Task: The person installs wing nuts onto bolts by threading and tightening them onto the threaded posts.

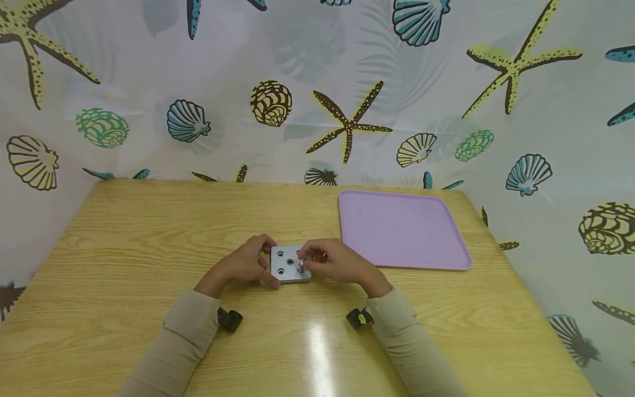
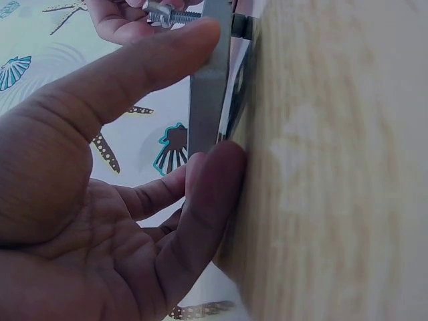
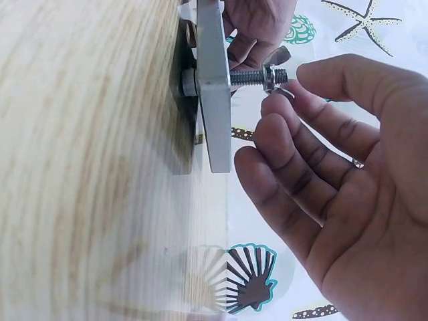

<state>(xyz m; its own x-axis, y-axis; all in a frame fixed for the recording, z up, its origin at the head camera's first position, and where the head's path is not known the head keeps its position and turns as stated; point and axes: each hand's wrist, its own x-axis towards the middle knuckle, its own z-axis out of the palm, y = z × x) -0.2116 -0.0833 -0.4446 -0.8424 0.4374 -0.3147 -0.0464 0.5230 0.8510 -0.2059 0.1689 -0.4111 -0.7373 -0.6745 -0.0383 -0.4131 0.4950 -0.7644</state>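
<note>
A silver metal plate with several holes lies flat, just above the table on a bolt head. My left hand grips its left edge, thumb at the near side and fingers at the far side. A threaded bolt stands up through the plate's near right corner, and a wing nut sits near its top end. With thumb and fingertips my right hand pinches at this wing nut. In the left wrist view the wing nut shows beside the right fingers. Part of the plate's far right corner is hidden by the right hand.
A shallow lilac tray lies behind and to the right of the right hand. The wooden table is bounded at the back and sides by a cloth printed with shells and starfish. Both wrists carry small black cameras.
</note>
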